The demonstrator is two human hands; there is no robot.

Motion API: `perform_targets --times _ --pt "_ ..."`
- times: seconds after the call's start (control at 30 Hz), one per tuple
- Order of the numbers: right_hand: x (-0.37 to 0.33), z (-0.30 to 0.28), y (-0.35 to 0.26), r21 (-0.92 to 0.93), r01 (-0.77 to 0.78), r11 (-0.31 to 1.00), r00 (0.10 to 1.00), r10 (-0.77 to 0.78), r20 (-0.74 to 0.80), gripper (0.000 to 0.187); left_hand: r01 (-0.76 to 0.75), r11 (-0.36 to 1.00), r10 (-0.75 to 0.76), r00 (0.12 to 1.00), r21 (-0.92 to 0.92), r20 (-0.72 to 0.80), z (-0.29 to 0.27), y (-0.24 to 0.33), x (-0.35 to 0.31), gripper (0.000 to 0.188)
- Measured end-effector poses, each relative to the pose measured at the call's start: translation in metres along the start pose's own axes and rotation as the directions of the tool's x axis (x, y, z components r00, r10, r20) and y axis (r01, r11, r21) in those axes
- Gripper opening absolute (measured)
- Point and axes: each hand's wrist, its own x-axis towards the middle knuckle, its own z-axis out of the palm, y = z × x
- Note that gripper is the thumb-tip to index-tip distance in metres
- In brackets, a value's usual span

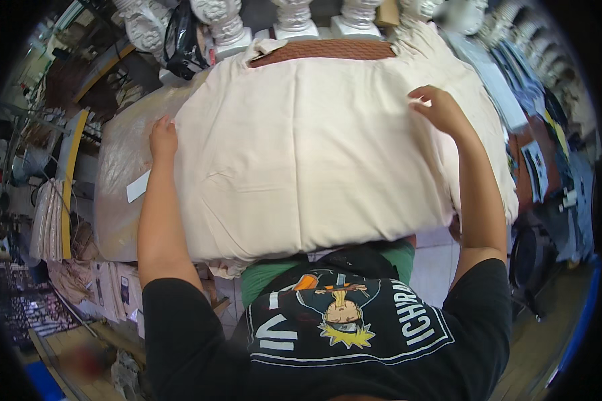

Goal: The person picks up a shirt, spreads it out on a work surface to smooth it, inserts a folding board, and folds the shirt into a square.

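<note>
A large folded cream cloth (308,154) lies spread over a table in front of me, filling the middle of the head view. My left hand (162,138) rests on the cloth's left edge, fingers curled over the fold. My right hand (437,107) presses on the cloth near its far right side, fingers bent and pinching the fabric. A brown woven surface (328,49) shows at the cloth's far edge.
A clear plastic-wrapped bundle (124,174) with a white label lies left of the cloth. White carved balusters (294,19) stand along the far side. Stacked fabrics and packets (535,147) crowd the right; flat goods (47,220) lean at the left.
</note>
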Motion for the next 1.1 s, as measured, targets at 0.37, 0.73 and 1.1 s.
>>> perform_targets --times 0.37,0.73,1.1 --pt "0.126 0.050 0.086 -0.179 -0.356 0.917 0.921 0.312 -0.231 0.037 0.443 0.816 -0.485 0.874 0.372 0.025 -0.033 0.009 0.013 0.037" --pt "0.150 0.031 0.108 0.090 -0.388 0.917 0.779 0.378 -0.500 0.030 0.043 0.993 -0.050 0.997 -0.109 -0.061 0.049 0.078 0.068 0.034" --pt "0.169 0.065 0.149 -0.144 -0.449 0.882 0.837 0.358 -0.414 0.036 0.185 0.982 -0.159 0.650 0.048 0.743 -0.036 0.005 0.048 0.040"
